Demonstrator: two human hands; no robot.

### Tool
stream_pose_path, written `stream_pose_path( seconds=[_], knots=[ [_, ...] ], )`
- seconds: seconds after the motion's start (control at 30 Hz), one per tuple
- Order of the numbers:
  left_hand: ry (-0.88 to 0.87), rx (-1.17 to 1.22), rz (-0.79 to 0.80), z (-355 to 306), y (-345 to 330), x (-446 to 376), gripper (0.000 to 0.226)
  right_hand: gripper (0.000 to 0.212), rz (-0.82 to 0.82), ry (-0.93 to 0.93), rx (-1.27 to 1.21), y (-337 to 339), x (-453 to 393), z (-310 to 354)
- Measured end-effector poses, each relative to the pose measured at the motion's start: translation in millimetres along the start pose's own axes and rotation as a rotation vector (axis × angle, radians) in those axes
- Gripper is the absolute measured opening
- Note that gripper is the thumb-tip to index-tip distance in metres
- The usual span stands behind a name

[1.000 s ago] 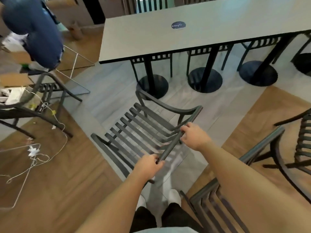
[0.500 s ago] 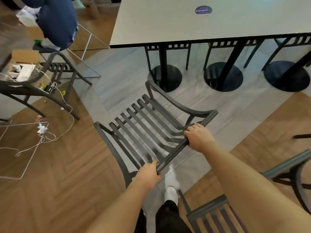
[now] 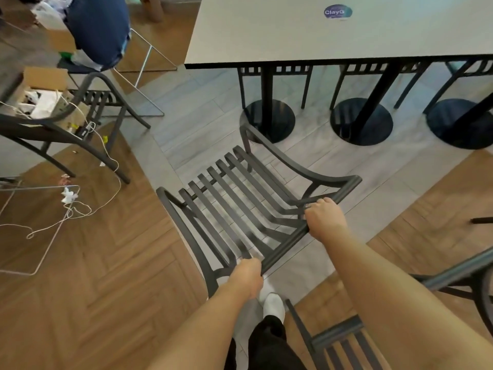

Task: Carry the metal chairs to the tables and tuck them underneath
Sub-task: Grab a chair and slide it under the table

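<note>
A dark metal slatted armchair point(image 3: 240, 198) stands in front of me, its seat pointing toward the long pale table point(image 3: 266, 38). My left hand point(image 3: 246, 277) grips the near left end of the chair's top back rail. My right hand point(image 3: 324, 218) grips the same rail further right. The chair's front legs are close to the table's first round black pedestal base point(image 3: 269, 120). Whether the chair's feet touch the floor I cannot tell.
Other metal chairs point(image 3: 274, 73) sit tucked on the table's far side. Another chair back point(image 3: 338, 340) is at my lower right. At left stand a chair point(image 3: 88, 113) with a cardboard box, loose cables point(image 3: 72, 209) on the wood floor, and a seated person in blue point(image 3: 98, 28).
I have stepped forward with the chair held in both hands; the table and its pedestal bases are nearer. Both hands keep the same grip on the back rail.
</note>
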State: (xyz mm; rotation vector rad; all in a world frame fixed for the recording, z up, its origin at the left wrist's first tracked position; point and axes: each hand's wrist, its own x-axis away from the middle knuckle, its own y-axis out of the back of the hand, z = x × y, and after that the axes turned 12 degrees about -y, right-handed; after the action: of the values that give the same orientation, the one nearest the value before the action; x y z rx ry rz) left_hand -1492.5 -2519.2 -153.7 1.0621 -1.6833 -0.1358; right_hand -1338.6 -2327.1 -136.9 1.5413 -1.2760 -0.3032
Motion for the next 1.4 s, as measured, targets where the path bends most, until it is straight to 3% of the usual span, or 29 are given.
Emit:
stream_pose_path(
  seconds=[0.2, 0.53, 0.8, 1.13, 1.4],
  knots=[
    [-0.041, -0.014, 0.029, 14.9, -2.5, 13.3, 0.019, 0.025, 0.065, -0.077, -0.023, -1.9, 24.6, 14.9],
    [-0.166, -0.137, 0.096, 62.3, 14.3, 33.2, 0.064, 0.024, 0.185, -0.226, -0.103, 8.2, 82.6, 54.4],
    [-0.269, -0.254, 0.089, 109.2, 64.3, 39.2, 0.049, 0.018, 0.264, -0.347, -0.231, 17.9, 107.2, 107.5],
    [-0.301, -0.361, 0.002, 160.5, 114.0, 40.1, 0.067, 0.025, 0.236, -0.346, -0.496, 37.4, 107.3, 156.7],
    [-0.354, -0.392, 0.002, 169.2, 127.5, 21.1, 0.065, 0.033, 0.228, -0.344, -0.435, 43.4, 83.4, 150.9]
  ],
)
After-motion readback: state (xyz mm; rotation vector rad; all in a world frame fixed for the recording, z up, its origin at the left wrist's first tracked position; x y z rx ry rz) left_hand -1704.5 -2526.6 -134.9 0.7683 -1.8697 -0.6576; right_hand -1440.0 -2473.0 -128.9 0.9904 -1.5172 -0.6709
